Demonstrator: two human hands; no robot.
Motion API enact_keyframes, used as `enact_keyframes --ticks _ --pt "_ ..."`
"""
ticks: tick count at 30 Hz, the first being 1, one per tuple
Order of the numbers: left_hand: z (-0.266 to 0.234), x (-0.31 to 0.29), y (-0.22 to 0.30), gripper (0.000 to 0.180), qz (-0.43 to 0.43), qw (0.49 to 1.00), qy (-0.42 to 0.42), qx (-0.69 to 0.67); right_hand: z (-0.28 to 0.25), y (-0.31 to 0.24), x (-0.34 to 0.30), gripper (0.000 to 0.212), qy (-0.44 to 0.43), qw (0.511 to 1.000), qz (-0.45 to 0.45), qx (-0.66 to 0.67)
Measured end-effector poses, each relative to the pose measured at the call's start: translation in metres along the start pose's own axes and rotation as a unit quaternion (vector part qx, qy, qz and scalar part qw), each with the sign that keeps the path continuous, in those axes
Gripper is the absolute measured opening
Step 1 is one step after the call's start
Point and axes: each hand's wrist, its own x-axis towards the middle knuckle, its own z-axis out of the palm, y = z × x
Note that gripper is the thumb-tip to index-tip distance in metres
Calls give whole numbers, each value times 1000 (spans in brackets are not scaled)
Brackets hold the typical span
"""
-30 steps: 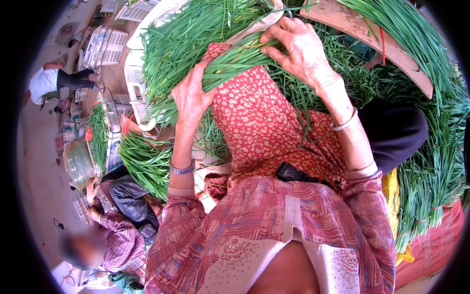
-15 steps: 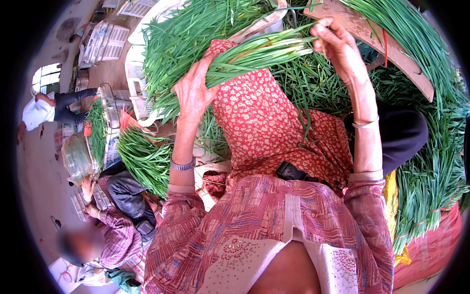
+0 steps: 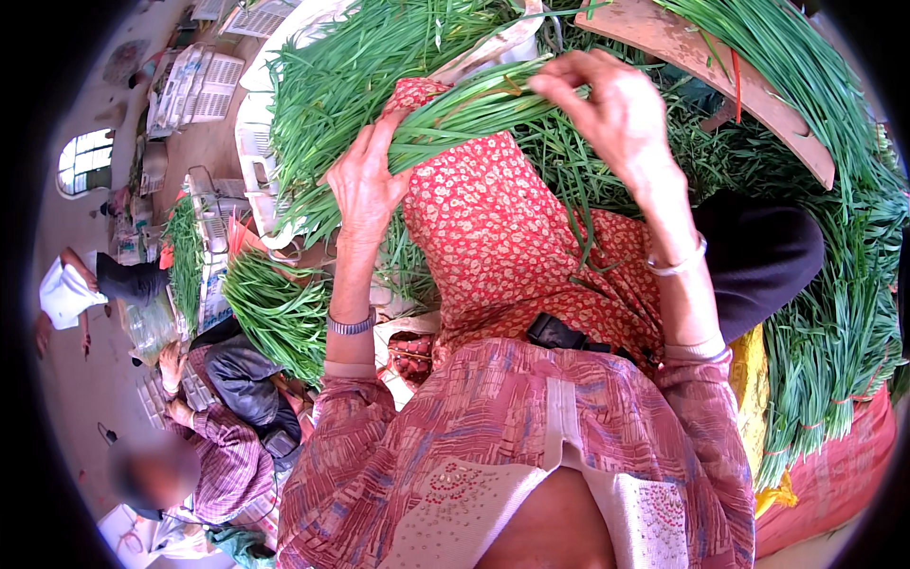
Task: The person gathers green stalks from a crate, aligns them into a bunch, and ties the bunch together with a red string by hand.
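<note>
A bunch of long green leaves that look like garlic chives (image 3: 464, 116) lies across my raised knee, pale stem ends to the right. My left hand (image 3: 365, 185) is closed round its leafy part. At the stem end, my right hand (image 3: 616, 119) has its fingers curled in, thumb and forefinger pinching at the stems beside a yellow-brown leaf. Its grip is partly hidden behind the fingers. Under the bunch, a red floral cloth (image 3: 493, 223) covers my lap, with a few loose leaves on it.
A white plastic basket (image 3: 254, 142) heaped with chives stands at the far left. A wooden board (image 3: 749, 100) slants across the far right. Chives (image 3: 834, 322) are piled along the right, above a red sack (image 3: 834, 479). At left, a co-worker (image 3: 227, 446) sits; another person (image 3: 71, 289) stands.
My right hand has moved left and slightly down, from beyond the pale ends onto them. My left hand keeps its hold. The standing person at left has shifted toward me.
</note>
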Motion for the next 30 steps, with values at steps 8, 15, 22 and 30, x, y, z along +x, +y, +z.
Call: enact_keyframes --ticks 8,15,22,30 --pt "2 2 0 69 5 1000 27 -14 9 4 17 22 -178 827 177 504" --pt "4 4 3 70 -34 998 7 -48 -77 71 2 22 -103 652 82 747" --pt "3 1 6 67 -28 998 25 -41 -39 74 -35 29 -11 995 75 -71" --pt "5 1 3 64 -22 999 26 -25 25 11 -15 33 65 998 27 -2"
